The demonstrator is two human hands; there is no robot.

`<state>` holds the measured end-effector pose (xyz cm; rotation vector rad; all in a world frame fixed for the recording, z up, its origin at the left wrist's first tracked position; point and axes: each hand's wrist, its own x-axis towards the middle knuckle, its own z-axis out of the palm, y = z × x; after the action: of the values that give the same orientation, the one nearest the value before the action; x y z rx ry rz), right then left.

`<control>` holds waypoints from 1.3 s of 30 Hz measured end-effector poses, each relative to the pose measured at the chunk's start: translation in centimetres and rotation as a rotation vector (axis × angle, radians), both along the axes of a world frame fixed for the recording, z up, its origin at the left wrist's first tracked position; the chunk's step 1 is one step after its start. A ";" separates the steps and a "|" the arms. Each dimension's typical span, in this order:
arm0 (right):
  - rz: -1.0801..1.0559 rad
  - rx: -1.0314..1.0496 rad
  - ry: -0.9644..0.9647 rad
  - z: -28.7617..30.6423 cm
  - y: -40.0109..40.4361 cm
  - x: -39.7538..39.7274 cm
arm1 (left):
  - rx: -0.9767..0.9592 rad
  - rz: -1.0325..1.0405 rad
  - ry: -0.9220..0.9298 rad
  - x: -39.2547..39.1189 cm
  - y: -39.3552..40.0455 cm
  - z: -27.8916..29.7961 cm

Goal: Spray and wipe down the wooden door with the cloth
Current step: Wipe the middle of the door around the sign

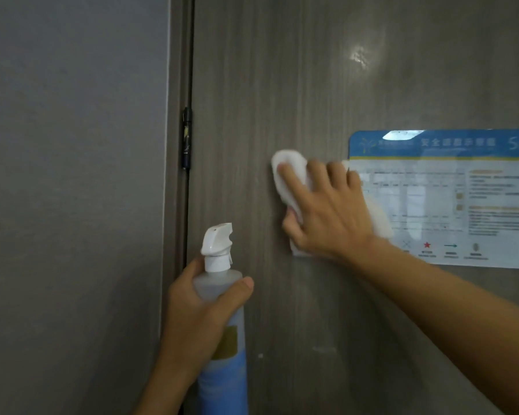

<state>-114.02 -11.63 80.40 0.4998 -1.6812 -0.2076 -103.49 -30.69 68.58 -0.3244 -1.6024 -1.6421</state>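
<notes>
1. The right hand [327, 211] is pressing a white cloth [291, 175] flat against the wooden door [282, 70], fingers spread and lying over the cloth, with the thumb tucked along its lower left edge.
2. The cloth is sitting at about mid-height in the view, its right side hidden under the palm and its upper left corner poking out past the fingertips.
3. The cloth and hand are lying just beside the left edge of a laminated notice [462, 205], which is stuck to the door and is carrying a blue header band, printed tables and a row of small symbols along the bottom; the print is too blurred to read.
4. The left hand [198, 310] is gripping a spray bottle [225, 354] around its upper body, thumb curled across the front and fingers wrapped round the far side.
5. The bottle is standing upright in front of the door's lower left part, its white trigger head [218, 244] rising above the hand and its blue lower body running down to the bottom edge of the view.
6. The two hands are working well apart, the left one lower and nearer the hinge side.
7. A dark hinge [187, 139] is showing in the gap between the door and its frame [177, 70], with a grey wall [72, 175] filling the left of the view.
8. A bright glare spot [360, 56] is shining on the door above the notice.
</notes>
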 end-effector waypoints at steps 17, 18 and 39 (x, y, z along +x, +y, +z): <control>0.029 0.460 -0.107 -5.2 -0.3 -1.3 | -0.100 0.003 -0.074 0.8 -4.5 -2.5; 0.019 0.465 -0.104 -5.4 -0.3 -1.4 | -0.115 0.007 -0.069 0.9 -4.6 -2.5; 0.030 0.459 -0.055 -11.7 -7.3 -0.9 | -0.044 0.043 -0.079 3.3 -5.8 -2.4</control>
<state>-114.91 -18.96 68.68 0.8773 -1.6792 -0.5696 -100.17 -36.51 66.21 -0.2488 -1.6952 -1.6069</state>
